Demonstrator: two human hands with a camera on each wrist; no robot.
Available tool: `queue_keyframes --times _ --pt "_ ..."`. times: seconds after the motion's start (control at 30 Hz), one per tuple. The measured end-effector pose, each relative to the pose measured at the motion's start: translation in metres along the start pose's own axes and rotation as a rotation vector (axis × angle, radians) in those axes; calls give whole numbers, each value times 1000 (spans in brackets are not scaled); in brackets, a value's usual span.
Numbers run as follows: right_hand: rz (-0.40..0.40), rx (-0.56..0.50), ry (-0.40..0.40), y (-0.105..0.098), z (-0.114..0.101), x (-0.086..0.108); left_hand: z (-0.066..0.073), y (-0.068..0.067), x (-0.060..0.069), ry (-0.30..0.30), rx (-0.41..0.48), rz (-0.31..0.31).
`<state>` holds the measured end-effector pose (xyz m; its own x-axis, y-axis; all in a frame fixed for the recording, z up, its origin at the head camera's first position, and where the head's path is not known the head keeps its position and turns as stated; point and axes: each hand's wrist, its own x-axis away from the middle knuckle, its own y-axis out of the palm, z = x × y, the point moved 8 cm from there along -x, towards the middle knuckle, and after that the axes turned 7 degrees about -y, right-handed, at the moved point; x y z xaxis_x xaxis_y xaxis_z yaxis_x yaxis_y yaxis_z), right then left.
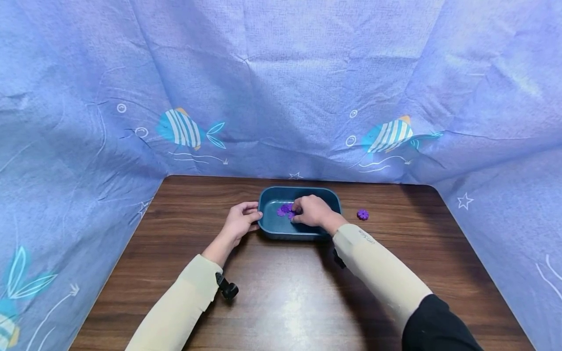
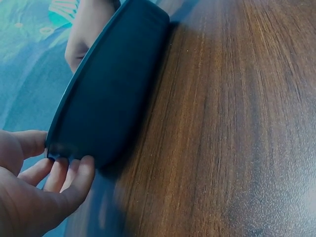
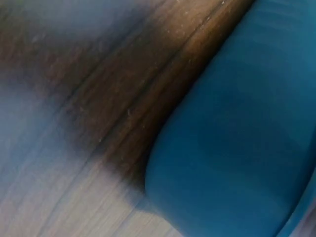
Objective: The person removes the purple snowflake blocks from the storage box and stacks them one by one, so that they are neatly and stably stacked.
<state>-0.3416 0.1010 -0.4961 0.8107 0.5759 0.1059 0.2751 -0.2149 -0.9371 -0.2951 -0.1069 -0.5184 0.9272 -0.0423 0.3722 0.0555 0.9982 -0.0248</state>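
Observation:
A dark blue-green container (image 1: 276,235) stands on the table. My left hand (image 1: 239,222) grips its left end, thumb over the rim and fingers against the outer wall; the left wrist view shows this hand (image 2: 44,185) at the container's wall (image 2: 108,84). Inside lie several purple flower-shaped pieces (image 1: 281,211). My right hand (image 1: 312,211) reaches in over the right side, thumb and forefinger bent at these pieces; whether it pinches one I cannot tell. In the right wrist view only the container's outer wall (image 3: 237,128) shows, not the hand.
Another purple flower-shaped piece (image 1: 362,214) lies on the wooden table (image 1: 272,292), right of the container. A blue cloth (image 1: 290,87) with printed fish hangs behind the table and down both sides. Each wrist carries a small black camera (image 1: 227,287).

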Motion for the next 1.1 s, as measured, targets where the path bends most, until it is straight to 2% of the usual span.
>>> queue_keyframes --times 0.43,1.1 --pt "-26 91 -49 1 -10 -3 -1 1 0 -1 9 -1" --pt "-22 133 -66 4 -17 -6 1 -1 3 -4 17 5"
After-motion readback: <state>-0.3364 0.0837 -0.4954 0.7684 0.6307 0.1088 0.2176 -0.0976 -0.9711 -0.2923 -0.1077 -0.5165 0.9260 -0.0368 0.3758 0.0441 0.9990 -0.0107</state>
